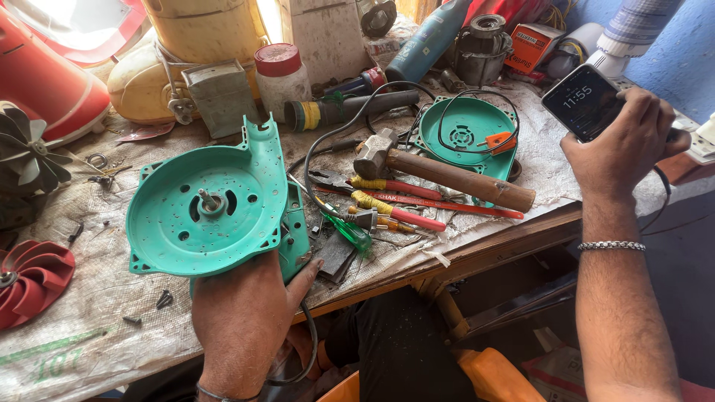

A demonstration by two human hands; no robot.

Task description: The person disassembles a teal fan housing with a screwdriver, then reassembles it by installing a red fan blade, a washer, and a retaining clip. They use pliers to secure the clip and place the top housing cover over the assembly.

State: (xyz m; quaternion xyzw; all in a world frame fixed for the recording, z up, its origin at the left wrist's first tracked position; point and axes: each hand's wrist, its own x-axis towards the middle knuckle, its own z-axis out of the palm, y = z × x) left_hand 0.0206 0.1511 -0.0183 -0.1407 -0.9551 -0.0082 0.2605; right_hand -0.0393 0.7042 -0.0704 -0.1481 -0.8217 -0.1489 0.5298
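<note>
Head view. The left hand (pixel 242 316) grips the lower edge of a round green motor housing (pixel 205 205), fingers closed behind it and thumb spread out to the right. The housing is held upright above the near edge of the workbench (pixel 89 298), its flat face turned toward the camera so that the central shaft stub and surrounding slots and holes are exposed to view. A black cable hangs in a loop below the hand.

The right hand (pixel 622 141) is raised at the right side of the frame, well apart from the housing. It is closed around a dark smartphone (pixel 585 100), fingers wrapped over the lower edge, the lit screen angled toward the wearer, evidently for reading. A metal bracelet sits on that wrist.

On the bench, between the two hands, lie a hammer (pixel 447 175) with a wooden handle, yellow-and-red handled pliers (pixel 395 205) and a green-handled screwdriver (pixel 350 234), all within reach. A second green cover plate (pixel 465 134) lies flat behind the hammer, with a black cable coiled over it. Loose screws (pixel 162 299) rest on the bench covering just left of the left wrist. A red impeller (pixel 30 279) lies at the left edge, with a dark fan above it. A white jar with a red lid (pixel 281 74) stands at the rear among yellow containers.
</note>
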